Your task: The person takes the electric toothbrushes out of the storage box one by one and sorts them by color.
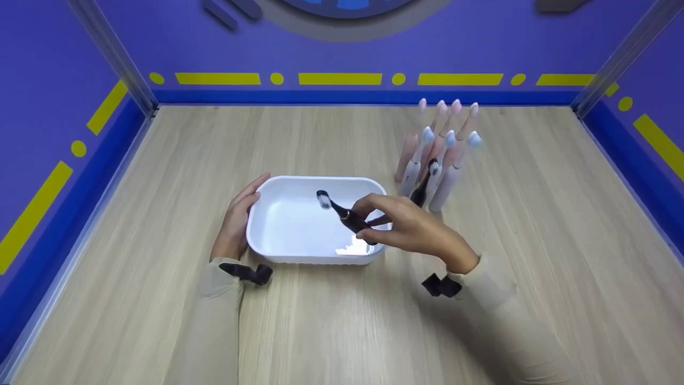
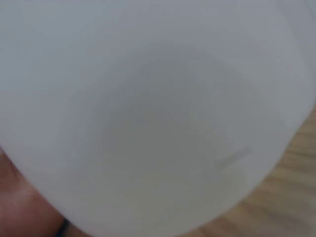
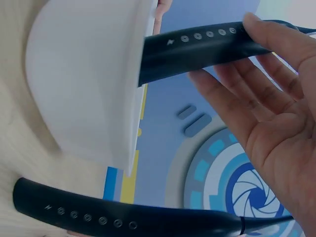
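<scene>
My right hand [image 1: 411, 224] pinches a black electric toothbrush [image 1: 347, 216] between thumb and fingers. It is held tilted over the right part of a white plastic tub [image 1: 288, 224], its bristle head pointing up and left. In the right wrist view, the handle's lower end overlaps the tub's rim, with a row of small round marks along the handle. My left hand [image 1: 238, 216] rests along the tub's left outer wall, fingers extended against it. The tub's white wall [image 2: 158, 118] fills most of the left wrist view.
Right of the tub, another black electric toothbrush [image 1: 422, 190] stands upright at the front of a close group. Behind it stand several white toothbrushes [image 1: 410, 174] with pale blue heads and several pink ones [image 1: 406, 152]. Blue printed panels [image 1: 342, 59] border the wooden table [image 1: 320, 321].
</scene>
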### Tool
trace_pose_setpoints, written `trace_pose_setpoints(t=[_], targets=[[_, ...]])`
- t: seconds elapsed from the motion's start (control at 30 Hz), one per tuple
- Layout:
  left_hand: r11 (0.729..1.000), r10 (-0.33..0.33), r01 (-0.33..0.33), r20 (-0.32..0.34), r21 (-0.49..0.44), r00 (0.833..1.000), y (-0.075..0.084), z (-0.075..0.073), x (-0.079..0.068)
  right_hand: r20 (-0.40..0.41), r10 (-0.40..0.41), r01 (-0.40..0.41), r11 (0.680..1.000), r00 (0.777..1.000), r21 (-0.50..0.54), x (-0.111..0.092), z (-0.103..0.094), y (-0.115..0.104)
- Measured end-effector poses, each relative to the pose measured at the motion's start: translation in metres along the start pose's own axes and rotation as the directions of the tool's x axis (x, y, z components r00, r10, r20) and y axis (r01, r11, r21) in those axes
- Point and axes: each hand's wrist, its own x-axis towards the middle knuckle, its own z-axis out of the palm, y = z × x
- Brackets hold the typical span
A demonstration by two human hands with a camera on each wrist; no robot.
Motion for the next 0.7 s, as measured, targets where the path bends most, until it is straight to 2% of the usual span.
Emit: trace_pose_setpoints(t=[0.3, 0.5, 0.7], targets=[[1.000, 0.004, -0.004, 0.001, 0.001, 1.000, 0.000, 0.000, -0.001, -0.107, -0.055, 0.055, 0.998, 0.993, -0.005, -0.015, -0.004, 0.005], [1.000, 0.004, -0.004, -0.003, 0.008, 1.000, -0.001, 0.000, 0.000, -0.193, -0.125, 0.128, 0.992, 0.973, 0.003, -0.024, -0.007, 0.009], [1.000, 0.002, -0.002, -0.012, 0.021, 1.000, -0.001, 0.000, 0.000, -0.243, -0.145, 0.153, 0.988, 0.959, 0.014, -0.030, -0.009, 0.009]])
